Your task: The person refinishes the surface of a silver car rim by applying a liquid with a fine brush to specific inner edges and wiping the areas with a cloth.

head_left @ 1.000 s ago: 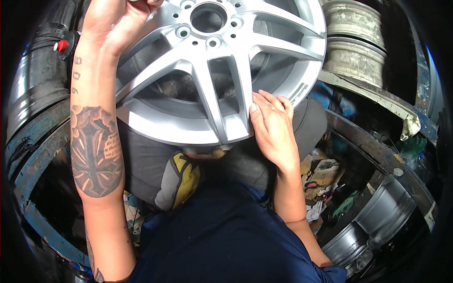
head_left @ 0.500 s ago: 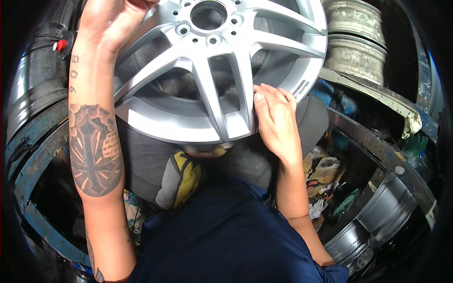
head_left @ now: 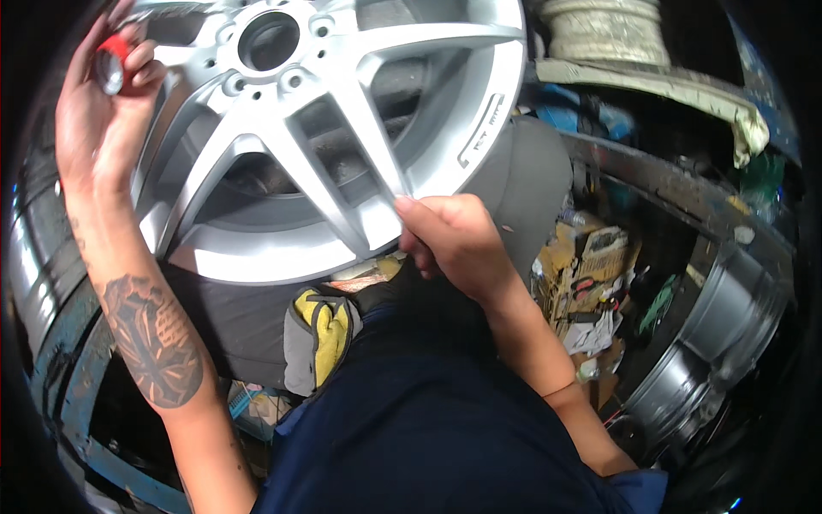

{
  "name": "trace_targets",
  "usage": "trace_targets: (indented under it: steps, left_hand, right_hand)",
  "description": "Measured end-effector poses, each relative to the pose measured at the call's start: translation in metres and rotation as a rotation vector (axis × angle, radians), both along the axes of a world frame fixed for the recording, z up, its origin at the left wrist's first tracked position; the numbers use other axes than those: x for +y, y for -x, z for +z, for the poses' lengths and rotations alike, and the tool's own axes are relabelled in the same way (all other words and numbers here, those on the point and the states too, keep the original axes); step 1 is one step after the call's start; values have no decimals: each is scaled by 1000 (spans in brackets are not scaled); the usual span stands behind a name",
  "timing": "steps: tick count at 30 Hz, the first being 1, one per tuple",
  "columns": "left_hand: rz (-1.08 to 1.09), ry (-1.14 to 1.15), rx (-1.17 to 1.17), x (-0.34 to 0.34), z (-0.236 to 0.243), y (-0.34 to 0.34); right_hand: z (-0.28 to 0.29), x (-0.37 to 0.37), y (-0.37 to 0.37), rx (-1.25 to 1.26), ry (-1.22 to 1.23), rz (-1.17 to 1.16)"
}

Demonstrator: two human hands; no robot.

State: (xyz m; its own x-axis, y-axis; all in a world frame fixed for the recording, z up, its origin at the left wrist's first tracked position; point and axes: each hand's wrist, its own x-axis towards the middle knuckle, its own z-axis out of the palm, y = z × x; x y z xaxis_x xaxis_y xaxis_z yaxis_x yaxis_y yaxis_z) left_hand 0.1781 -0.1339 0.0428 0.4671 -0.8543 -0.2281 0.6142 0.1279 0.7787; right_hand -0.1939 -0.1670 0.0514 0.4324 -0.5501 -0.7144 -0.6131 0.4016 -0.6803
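Observation:
A silver alloy wheel (head_left: 306, 170) lies face up across my knees, its hub hole toward the top of the view. At the upper left my left hand (head_left: 104, 141) has its fingers curled around a small red cylinder (head_left: 113, 65) with a grey round end, beside the wheel's spokes. My right hand (head_left: 458, 236) grips the wheel's near right edge, thumb on the end of a spoke and fingers folded below. A grey and yellow cloth (head_left: 324, 332) lies on my lap under the near rim.
A dirty whitish wheel rim (head_left: 604, 32) rests on a shelf (head_left: 651, 84) at the upper right. Silver rims (head_left: 728, 308) stand at the lower right, near cardboard and clutter (head_left: 595, 274). Blue metal framing (head_left: 73, 385) runs along the left.
The wheel has shifted left and turned a little in view. My left hand now holds the red cylinder. My right hand, flat on the rim before, has closed on its edge.

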Motion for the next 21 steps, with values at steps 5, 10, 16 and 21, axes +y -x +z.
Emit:
trace_targets:
  steps: [5, 10, 16, 21]
  left_hand:
    - [-176, 73, 107, 0, -9, -11]
    - [-201, 46, 72, 4, -6, -19]
    - [-225, 105, 177, 8, -6, -23]
    - [-227, 92, 190, 7, -3, -22]
  right_hand:
    - [-7, -9, -9, -60, -332, -140]
    - [-7, -10, -14, -36, -369, -127]
    - [-8, -7, -16, -21, -373, -162]
    - [-5, -11, -16, 4, -327, -92]
